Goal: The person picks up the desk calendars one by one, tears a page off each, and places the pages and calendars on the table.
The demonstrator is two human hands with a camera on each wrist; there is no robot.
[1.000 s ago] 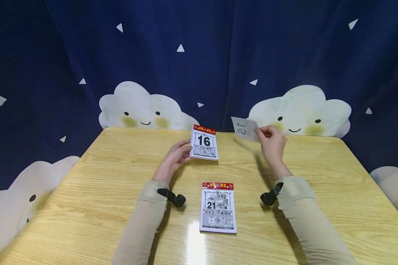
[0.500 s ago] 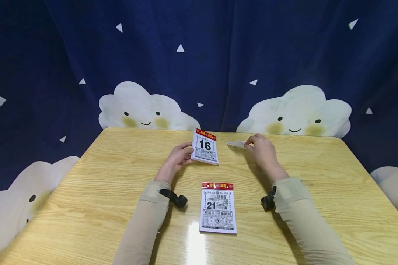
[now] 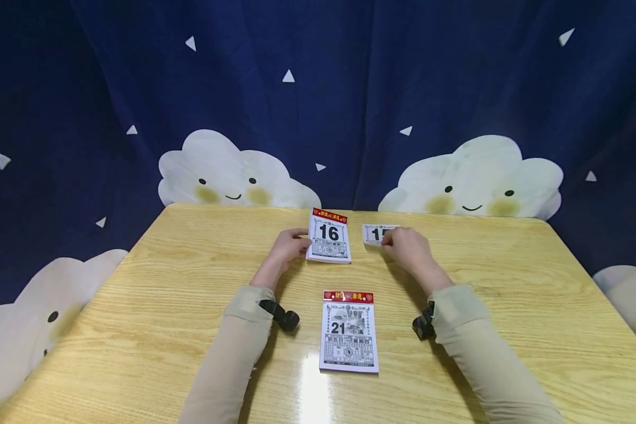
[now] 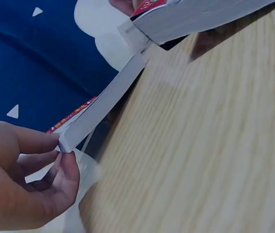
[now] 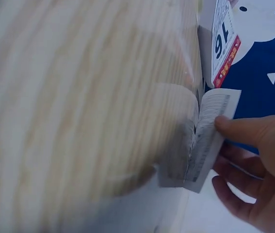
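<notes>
My left hand [image 3: 288, 246] pinches the left edge of a tear-off calendar [image 3: 328, 235] with a red header and a big 16. In the left wrist view the thumb and fingers grip the corner of the thick pad [image 4: 103, 104]. Just right of it, my right hand [image 3: 410, 252] holds a loose calendar page [image 3: 372, 234] numbered 15, partly hidden by the fingers. The right wrist view shows the thumb on the page [image 5: 208, 141], whose edge meets the tabletop. Nearer the person lies a second calendar [image 3: 348, 341] showing 21, touched by neither hand.
The wooden table [image 3: 153, 330] ends at a far edge in front of a dark blue curtain [image 3: 323, 106] with clouds and white triangles. Black straps with small cameras sit on both wrists, the left camera [image 3: 288, 321] beside the nearer calendar.
The right hand has brought the page down and left to the table, its printed face now showing instead of its back. The left hand and its calendar have lowered slightly.
</notes>
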